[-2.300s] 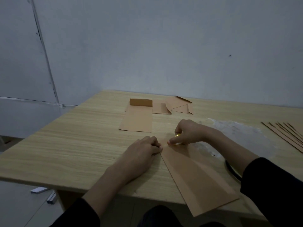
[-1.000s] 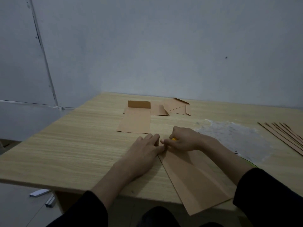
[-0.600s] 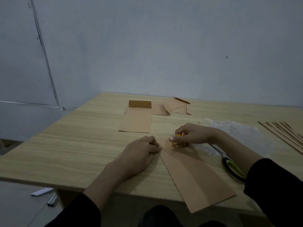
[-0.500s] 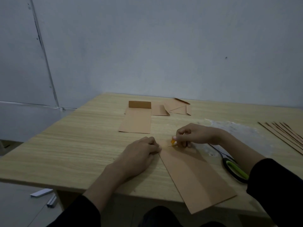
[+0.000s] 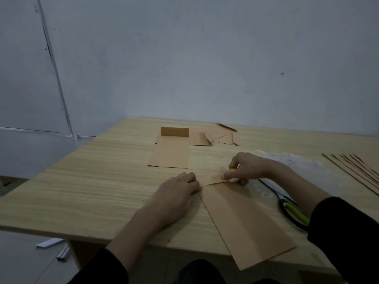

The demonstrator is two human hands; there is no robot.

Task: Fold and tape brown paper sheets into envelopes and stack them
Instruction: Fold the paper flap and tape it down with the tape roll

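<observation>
open tabletop (image 5: 98, 191) at left, scissors (image 5: 295, 214) and paper sheets (image 5: 356, 171) at right

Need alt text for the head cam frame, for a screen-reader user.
A person's right hand pinches a small yellow object at the far end of a folded brown paper on a wooden table. The left hand rests, curled, at the paper's far left corner. Green-handled scissors lie right of the paper, and a folded envelope lies farther back.

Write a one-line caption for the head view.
Left hand rests at the edge of a folded brown paper sheet while the right hand pinches a small yellow object at its far flap.
</observation>
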